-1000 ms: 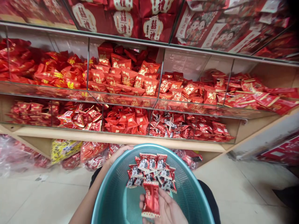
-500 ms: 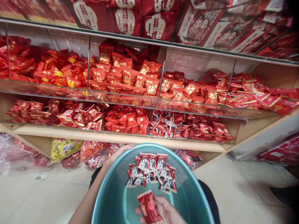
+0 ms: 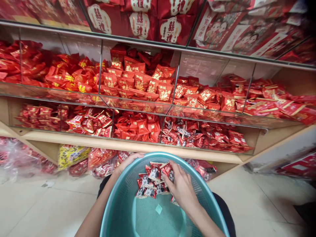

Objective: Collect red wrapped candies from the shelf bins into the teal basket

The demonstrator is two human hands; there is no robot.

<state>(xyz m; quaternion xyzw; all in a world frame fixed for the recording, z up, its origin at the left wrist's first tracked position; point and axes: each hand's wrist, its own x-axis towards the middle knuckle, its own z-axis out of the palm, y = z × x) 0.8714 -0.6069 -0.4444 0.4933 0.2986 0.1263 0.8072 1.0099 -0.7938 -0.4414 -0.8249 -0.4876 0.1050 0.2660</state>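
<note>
If the left hand (image 3: 129,162), its grip not determinable, slips off the basket (image 3: 120,205), tilting could scatter the candies (image 3: 146,192) inside, lower centre of the frame, where the right hand (image 3: 183,188) pinches one packet (image 3: 167,169)

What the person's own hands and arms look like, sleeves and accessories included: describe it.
The left hand and right hand are both ungloved. The left forearm and right forearm show no sleeves, watch or bracelet. Some fingers are partly hidden, so rings cannot be ruled out.
</note>
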